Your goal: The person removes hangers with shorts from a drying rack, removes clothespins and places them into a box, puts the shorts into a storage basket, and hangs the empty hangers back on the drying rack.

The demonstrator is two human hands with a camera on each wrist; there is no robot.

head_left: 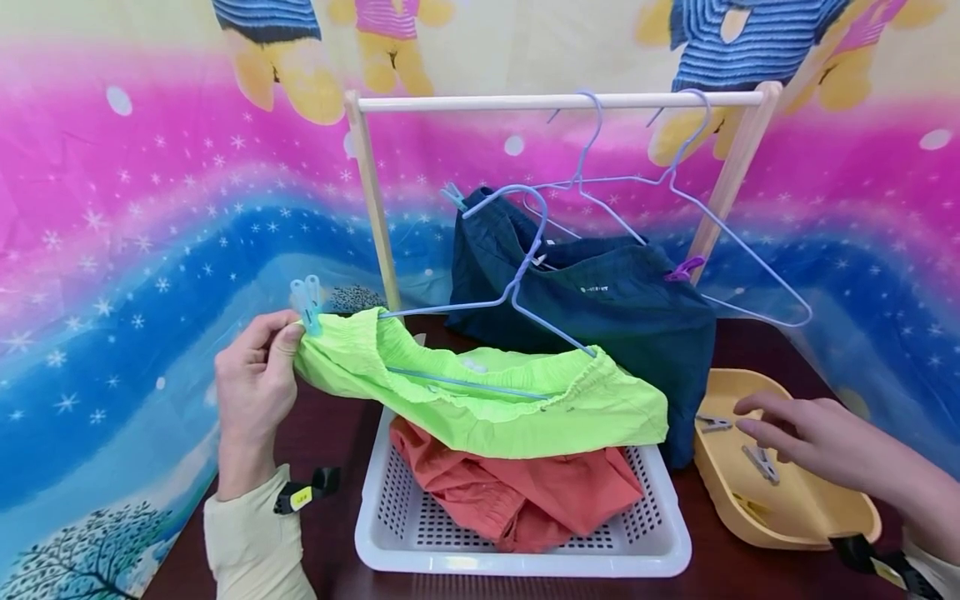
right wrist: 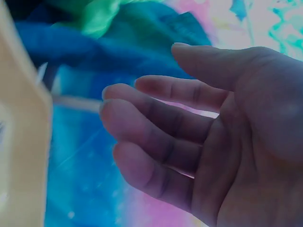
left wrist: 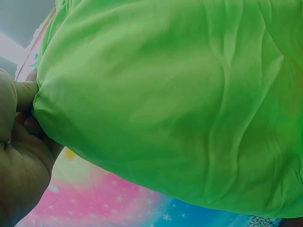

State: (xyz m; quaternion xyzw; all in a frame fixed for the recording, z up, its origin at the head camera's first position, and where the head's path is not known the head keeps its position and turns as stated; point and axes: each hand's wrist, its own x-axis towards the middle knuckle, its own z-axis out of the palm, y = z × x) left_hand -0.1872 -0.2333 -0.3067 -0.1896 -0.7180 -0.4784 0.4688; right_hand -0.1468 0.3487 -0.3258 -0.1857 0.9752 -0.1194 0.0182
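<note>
My left hand (head_left: 258, 371) pinches the left corner of the lime-green elastic-waist shorts (head_left: 480, 425) between thumb and fingers, just beside a light blue clothespin (head_left: 307, 304) clipped to the waistband. In the left wrist view the green cloth (left wrist: 156, 104) spreads out from the pinch. A blue wire hanger (head_left: 513, 287) passes through the waist opening, its hook pointing up and left. Over the yellow tray (head_left: 720, 500) hovers my right hand (head_left: 817, 433), fingers loosely bent with nothing in them. Grey clothespins (head_left: 763, 465) lie in the tray below it; the right wrist view shows the empty palm (right wrist: 236, 137).
A wooden rack (head_left: 480, 103) stands behind, with two blue hangers (head_left: 738, 225) hooked on its bar. Dark teal shorts (head_left: 585, 292) hang there, with a purple clothespin (head_left: 686, 269) at their right. Under the green shorts sits a white basket (head_left: 525, 562) holding red cloth (head_left: 517, 496).
</note>
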